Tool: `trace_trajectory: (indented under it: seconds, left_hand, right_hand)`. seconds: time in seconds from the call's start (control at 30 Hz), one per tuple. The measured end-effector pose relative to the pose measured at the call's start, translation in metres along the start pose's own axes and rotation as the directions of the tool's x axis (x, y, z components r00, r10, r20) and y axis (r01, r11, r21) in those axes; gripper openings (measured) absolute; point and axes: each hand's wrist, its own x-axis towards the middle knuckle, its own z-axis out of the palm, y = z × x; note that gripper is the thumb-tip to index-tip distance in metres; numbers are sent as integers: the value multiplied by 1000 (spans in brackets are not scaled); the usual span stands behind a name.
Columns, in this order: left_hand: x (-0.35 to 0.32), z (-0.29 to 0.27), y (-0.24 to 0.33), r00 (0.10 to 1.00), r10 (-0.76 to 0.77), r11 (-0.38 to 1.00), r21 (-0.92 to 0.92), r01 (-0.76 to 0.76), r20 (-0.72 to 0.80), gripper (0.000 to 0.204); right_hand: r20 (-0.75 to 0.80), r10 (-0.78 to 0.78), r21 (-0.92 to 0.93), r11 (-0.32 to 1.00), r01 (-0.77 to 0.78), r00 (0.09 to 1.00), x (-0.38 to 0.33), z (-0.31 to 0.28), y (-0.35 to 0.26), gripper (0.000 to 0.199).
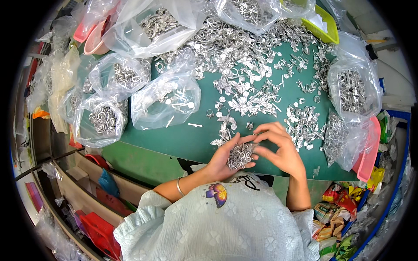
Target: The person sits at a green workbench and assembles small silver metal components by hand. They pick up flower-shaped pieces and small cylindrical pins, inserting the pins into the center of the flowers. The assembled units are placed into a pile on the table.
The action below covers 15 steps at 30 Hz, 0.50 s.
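Near the front edge of the green table, my left hand (220,162) is cupped, palm up, around a handful of small silver flower-shaped metal pieces (240,156). Beside it on the right is my right hand (284,151). Its fingers are bent, with a gap between thumb and forefinger, and the fingertips are at the edge of the handful; nothing shows plainly between them. Just beyond my hands lie a short row of silver pieces (224,128) and a single small piece (249,125). A loose pile of flower pieces (302,126) spreads to the right of my right hand.
A big heap of silver pieces (235,50) covers the far table (174,141). Clear plastic bags of metal parts stand left (104,119), middle-left (167,102) and right (352,93). A pink tray (368,150) is at the right edge, a yellow-green basket (324,28) far right. Open drawers (89,178) lie lower left.
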Motion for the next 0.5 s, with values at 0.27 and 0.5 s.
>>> trace_trajectory:
  seconds: [0.27,0.5]
  left_hand:
    - [1,-2,1,989,-106,994,6,106,107,50]
    - [1,-3,2,985,-151,988,21,150,77,54]
  right_hand:
    - [-125,-161,-578,814,60,979,32,18,39,30]
    - [-394,-229,-583,811,-49,890,28,5,64,6]
